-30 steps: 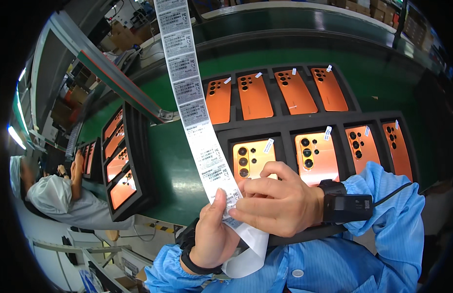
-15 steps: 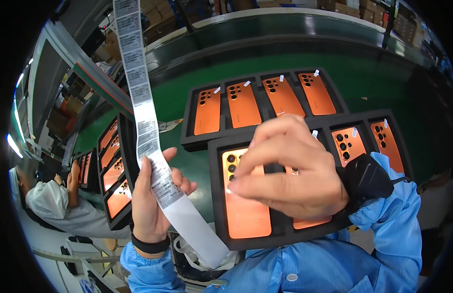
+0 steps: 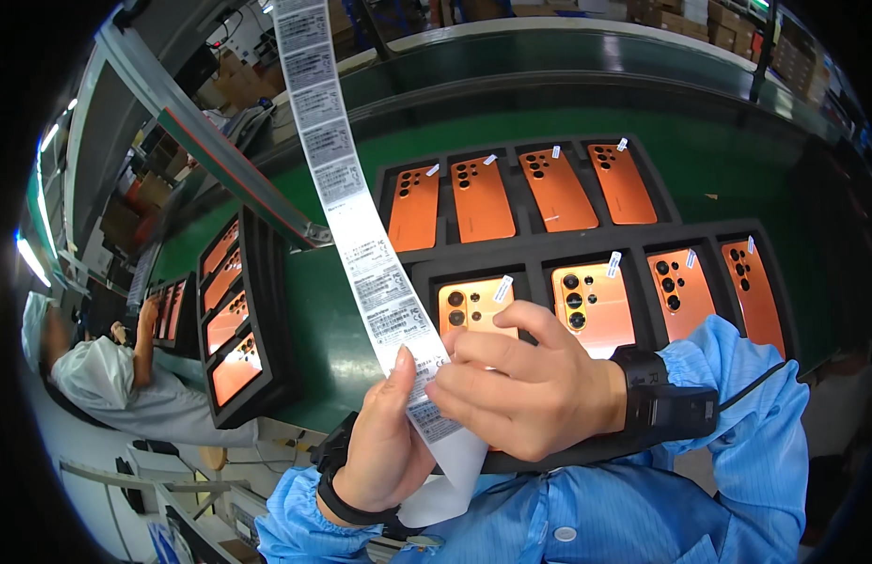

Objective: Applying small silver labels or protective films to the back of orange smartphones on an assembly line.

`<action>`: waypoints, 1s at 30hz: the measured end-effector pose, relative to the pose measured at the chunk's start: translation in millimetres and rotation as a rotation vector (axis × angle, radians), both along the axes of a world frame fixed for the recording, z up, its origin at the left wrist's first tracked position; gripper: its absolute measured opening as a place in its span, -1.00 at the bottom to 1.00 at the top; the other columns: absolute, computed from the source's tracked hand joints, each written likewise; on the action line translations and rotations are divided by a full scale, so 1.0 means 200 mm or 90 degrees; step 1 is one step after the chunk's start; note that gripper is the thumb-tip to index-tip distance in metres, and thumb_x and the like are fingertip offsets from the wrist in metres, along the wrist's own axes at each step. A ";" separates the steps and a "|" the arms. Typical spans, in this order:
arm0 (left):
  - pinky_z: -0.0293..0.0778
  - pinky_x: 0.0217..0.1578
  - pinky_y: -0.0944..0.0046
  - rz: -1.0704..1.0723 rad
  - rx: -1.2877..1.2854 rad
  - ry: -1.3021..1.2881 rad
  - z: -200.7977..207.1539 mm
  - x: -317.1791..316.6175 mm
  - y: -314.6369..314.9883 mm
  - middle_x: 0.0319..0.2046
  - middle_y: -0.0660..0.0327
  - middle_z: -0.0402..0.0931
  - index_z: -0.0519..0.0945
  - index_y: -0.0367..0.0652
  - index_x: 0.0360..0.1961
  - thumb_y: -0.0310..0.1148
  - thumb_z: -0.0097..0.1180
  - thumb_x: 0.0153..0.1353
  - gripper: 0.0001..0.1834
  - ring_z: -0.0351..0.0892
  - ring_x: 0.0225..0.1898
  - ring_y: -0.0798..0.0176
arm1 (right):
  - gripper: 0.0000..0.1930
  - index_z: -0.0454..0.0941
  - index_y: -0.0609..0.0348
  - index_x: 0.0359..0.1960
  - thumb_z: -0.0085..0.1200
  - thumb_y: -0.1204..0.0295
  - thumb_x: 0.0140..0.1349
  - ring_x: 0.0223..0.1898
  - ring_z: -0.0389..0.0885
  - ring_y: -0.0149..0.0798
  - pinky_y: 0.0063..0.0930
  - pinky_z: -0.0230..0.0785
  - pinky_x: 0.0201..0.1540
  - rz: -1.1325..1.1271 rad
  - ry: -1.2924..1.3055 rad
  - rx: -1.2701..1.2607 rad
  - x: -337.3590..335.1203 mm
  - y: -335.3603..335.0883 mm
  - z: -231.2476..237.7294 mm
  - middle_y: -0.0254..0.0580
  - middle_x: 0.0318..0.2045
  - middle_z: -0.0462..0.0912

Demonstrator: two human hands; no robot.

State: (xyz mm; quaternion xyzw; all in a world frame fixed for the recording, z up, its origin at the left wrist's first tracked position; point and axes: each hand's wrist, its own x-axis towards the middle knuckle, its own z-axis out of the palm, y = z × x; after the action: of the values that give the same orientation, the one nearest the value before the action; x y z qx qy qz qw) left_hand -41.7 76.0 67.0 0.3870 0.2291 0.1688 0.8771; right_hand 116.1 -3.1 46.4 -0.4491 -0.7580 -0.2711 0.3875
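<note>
My left hand (image 3: pixel 384 461) holds a long strip of white printed labels (image 3: pixel 361 240), its thumb lying on top. The strip comes down from the upper edge, and its bare white tail (image 3: pixel 455 470) curls below the hand. My right hand (image 3: pixel 534 385) has its fingers bent together on the strip beside the left thumb; its fingertips partly hide the printing there. Under and beyond the right hand is a black tray (image 3: pixel 536 282) of orange phones, backs up. The nearest-left phone (image 3: pixel 469 303) is partly covered by that hand. Each phone in this tray bears a small white tab near its cameras.
A second black tray (image 3: pixel 446 211) of orange phones lies behind on the green work surface (image 3: pixel 727 141). Another phone tray (image 3: pixel 276 329) stands to the left, beside a metal post (image 3: pixel 219 169). A co-worker (image 3: pixel 107 385) in pale clothing sits at far left.
My right hand has moved left and down from over the phone to the label strip. My left hand has shifted right with the strip, and the nearest-left phone now shows a white tab.
</note>
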 end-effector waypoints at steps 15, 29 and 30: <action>0.55 -0.15 0.19 0.016 0.213 0.007 0.06 0.03 0.27 -0.24 -0.04 0.57 0.27 -0.37 0.15 -0.12 -0.09 0.36 -0.46 0.62 -0.21 0.15 | -0.79 0.63 0.11 -0.40 0.23 0.49 -0.17 -0.34 0.47 -0.27 -0.33 0.21 -0.20 0.110 0.188 0.029 0.11 -0.06 0.23 -0.40 -0.37 0.57; 0.42 -0.37 0.03 -0.243 1.141 0.071 -0.12 0.47 0.34 -0.40 0.06 0.54 0.54 -0.24 -0.29 -0.47 0.02 0.13 -0.86 0.52 -0.36 -0.04 | -0.73 0.58 0.20 -0.21 0.29 0.48 0.02 -0.38 0.45 -0.22 -0.37 0.31 -0.26 0.046 0.096 0.096 0.29 -0.07 0.37 -0.23 -0.37 0.60; 0.39 -0.39 -0.01 -0.265 1.207 0.106 -0.11 0.49 0.33 -0.42 0.05 0.52 0.54 -0.22 -0.32 -0.46 0.00 0.11 -0.87 0.49 -0.36 -0.10 | -0.74 0.57 0.19 -0.22 0.29 0.48 0.02 -0.37 0.46 -0.22 -0.37 0.31 -0.25 0.050 0.112 0.095 0.29 -0.07 0.37 -0.23 -0.36 0.61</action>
State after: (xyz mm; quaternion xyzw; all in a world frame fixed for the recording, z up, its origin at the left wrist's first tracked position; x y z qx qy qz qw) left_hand 56.4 142.1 44.0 0.9759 -0.0135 0.0967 0.1952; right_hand 174.3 -17.3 119.6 -0.4111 -0.7160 -0.2709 0.4950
